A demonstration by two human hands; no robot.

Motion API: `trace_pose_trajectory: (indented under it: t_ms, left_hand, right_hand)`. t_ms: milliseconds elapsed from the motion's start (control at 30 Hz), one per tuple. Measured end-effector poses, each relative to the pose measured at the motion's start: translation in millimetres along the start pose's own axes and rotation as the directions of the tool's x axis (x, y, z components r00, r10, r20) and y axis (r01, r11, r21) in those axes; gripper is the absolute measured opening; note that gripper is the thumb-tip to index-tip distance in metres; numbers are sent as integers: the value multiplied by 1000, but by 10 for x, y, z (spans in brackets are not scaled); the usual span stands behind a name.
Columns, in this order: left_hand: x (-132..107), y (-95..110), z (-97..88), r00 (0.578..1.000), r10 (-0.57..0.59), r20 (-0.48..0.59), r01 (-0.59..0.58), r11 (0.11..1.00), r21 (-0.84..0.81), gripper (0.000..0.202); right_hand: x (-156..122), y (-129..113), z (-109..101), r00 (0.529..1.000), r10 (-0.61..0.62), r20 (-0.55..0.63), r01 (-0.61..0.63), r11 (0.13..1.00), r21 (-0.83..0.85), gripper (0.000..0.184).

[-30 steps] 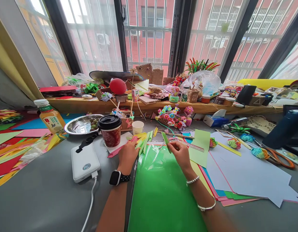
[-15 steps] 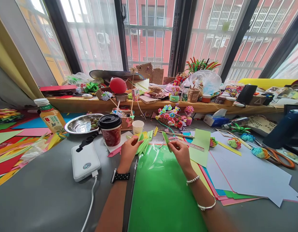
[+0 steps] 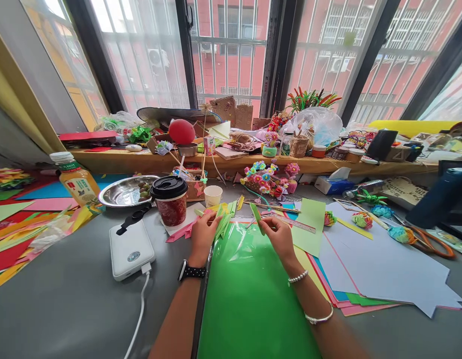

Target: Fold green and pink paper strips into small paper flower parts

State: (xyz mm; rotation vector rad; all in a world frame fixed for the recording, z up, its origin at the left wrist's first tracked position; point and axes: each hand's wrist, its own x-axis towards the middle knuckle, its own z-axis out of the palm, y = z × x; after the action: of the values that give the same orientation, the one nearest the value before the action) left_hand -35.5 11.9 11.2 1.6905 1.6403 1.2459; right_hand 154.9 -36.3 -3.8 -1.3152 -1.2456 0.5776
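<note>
My right hand [image 3: 279, 238] pinches a small folded green paper strip [image 3: 257, 218] and holds it upright above a glossy green sheet [image 3: 249, 294]. My left hand [image 3: 203, 233] rests on a pile of green and yellow paper strips [image 3: 223, 219] at the sheet's far left corner, fingers curled onto them. A watch sits on my left wrist, bracelets on my right arm. A ruler [image 3: 291, 223] lies just beyond my right hand.
A lidded red coffee cup [image 3: 170, 200], a white power bank [image 3: 131, 249] with cable, a metal dish [image 3: 126, 191] and a juice bottle [image 3: 76, 179] stand at left. White and coloured paper sheets [image 3: 380, 264] and orange scissors [image 3: 429, 240] lie at right. Craft clutter fills the window shelf [image 3: 231, 162].
My left hand has shifted right along the pile of strips, towards the green sheet. My right hand has kept hold of the green strip with little movement.
</note>
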Motion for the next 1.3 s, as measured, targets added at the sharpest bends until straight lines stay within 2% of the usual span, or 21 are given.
trace_pose_trajectory:
  t_ms: [167,333,433,567,700,833,1033,1200,1300]
  left_hand:
    - [-4,11,-1,1000,8,-27,-8,1000,-13,22]
    - [11,10,-4,998,-59,-22,50,957,-287,24]
    - [5,26,-7,997,-79,-7,69,904,-422,29]
    - [-51,81,45,998,-34,59,61,837,-544,29]
    - [-159,169,175,997,33,67,9,842,-539,26]
    - [-246,217,308,991,26,131,47,849,-527,22]
    - [-282,218,389,969,-64,238,207,738,-643,27]
    - [-300,267,353,950,-89,298,279,664,-694,28]
    - [-300,279,338,949,-60,309,268,671,-691,32]
  right_hand:
    - [0,-2,-1,1000,2,-8,-2,1000,-11,24]
    - [16,12,-18,992,-77,-98,67,992,-107,24]
    - [22,14,-18,991,-76,-107,69,995,-75,24]
    - [-6,-14,24,999,-13,34,9,993,115,25]
    - [-83,-69,110,974,-19,226,-23,982,185,26]
    - [-145,-100,172,950,-56,307,27,995,97,23]
    - [-130,-79,170,967,-175,185,208,962,-175,20]
    - [-105,-34,164,973,-161,165,201,945,-259,19]
    - [-100,-20,158,971,-165,172,205,946,-251,20]
